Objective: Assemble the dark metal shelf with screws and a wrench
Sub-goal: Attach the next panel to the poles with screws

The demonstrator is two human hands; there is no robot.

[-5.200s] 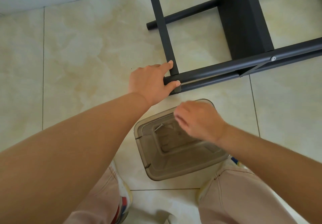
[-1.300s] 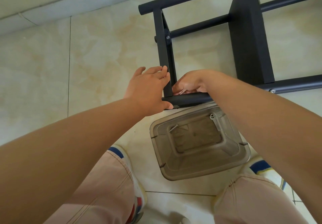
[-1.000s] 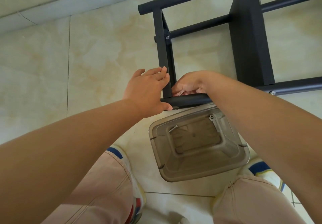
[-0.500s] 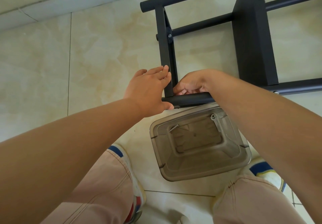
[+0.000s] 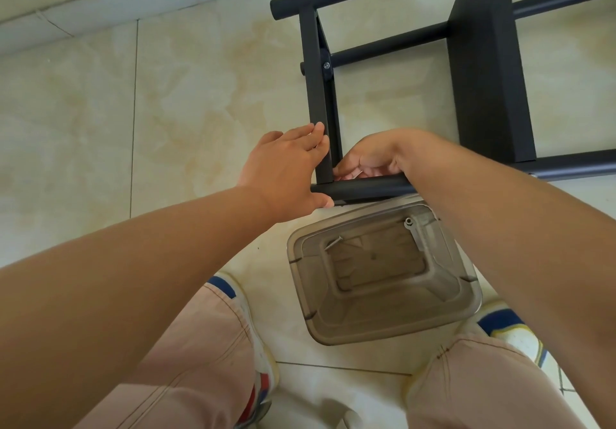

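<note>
Dark metal shelf [image 5: 488, 72] lies on the pale tiled floor [image 5: 200, 95], its flat upright bar and round tubes forming a corner just beyond the smoky plastic tub [image 5: 383, 332]. Left hand [image 5: 286, 175] braces that corner: straight fingers lie flat against the upright's outer face, thumb hooked under the end of the near tube [image 5: 363, 187]. Right hand [image 5: 373, 158] reaches over the same tube from the far side, fingers curled in against the inside of the joint, pinching something small and pale; what it is, cannot tell. A fitted bolt head [image 5: 327, 66] shows higher up the upright, well beyond the tub. Inside the tub: one loose screw [image 5: 334, 242] at its far left inner corner, a grey wrench [image 5: 414, 232] against its far right wall. The tub's far rim sits just under the near tube. Left of the tub and shelf, open floor runs to the light baseboard [image 5: 100, 1]. Knees in pink trousers [image 5: 206, 362] flank the tub's near edge.
</note>
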